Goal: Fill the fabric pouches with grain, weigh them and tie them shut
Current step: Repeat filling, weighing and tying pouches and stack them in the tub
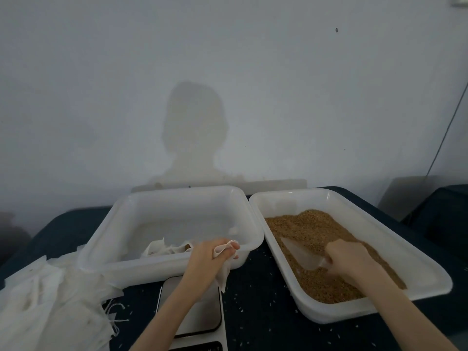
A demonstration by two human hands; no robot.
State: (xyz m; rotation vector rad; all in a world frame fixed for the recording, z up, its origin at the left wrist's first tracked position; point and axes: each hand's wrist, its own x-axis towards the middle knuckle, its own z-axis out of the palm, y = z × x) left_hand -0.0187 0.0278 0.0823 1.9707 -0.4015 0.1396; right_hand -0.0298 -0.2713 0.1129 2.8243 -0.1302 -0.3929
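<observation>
My left hand (pixel 211 259) grips a white fabric pouch (pixel 224 271) by its top edge, above the near rim of the left white tub (pixel 162 268); the pouch hangs down over the scale (pixel 195 315). My right hand (pixel 352 259) holds the handle of a clear plastic scoop (pixel 302 255) whose blade lies in the brown grain (pixel 314 229) inside the right white tub (pixel 379 304). A few pouches (pixel 164 248) lie in the left tub.
A heap of empty white pouches (pixel 48 302) with loose strings lies at the left front of the dark table (pixel 255 312). Scattered grains dot the cloth between the tubs. A wall stands close behind.
</observation>
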